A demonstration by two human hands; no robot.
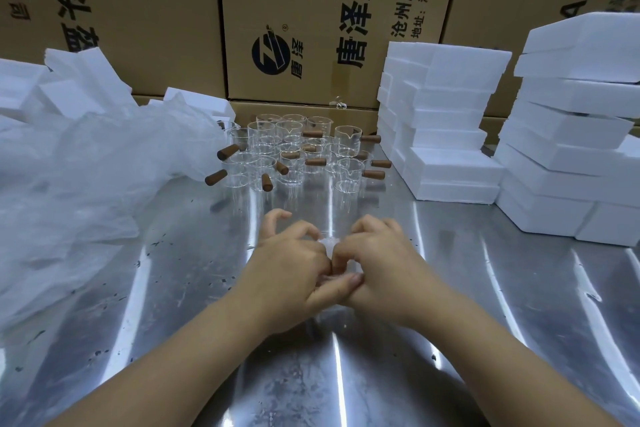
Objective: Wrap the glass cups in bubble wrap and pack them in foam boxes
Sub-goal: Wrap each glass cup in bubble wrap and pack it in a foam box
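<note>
Forearms extended, converging; left hand (291, 269), right hand (385, 262) touching, fingers curled, pinching clear wrap (327, 243) between.

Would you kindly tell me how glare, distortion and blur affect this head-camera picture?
Head view: glare streaks the steel table; wide-angle distortion tilts the foam boxes and cardboard cartons outward; the glass cups blend together, soft-edged; whatever the left hand and right hand work on is too transparent and blurred to identify.

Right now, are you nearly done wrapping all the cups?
Not nearly. Done: maybe the stacked foam boxes on the right, but they're shut, so I can't tell. In hand: left hand and right hand pinch one clear bundle. To do: many bare glass cups behind.
</note>
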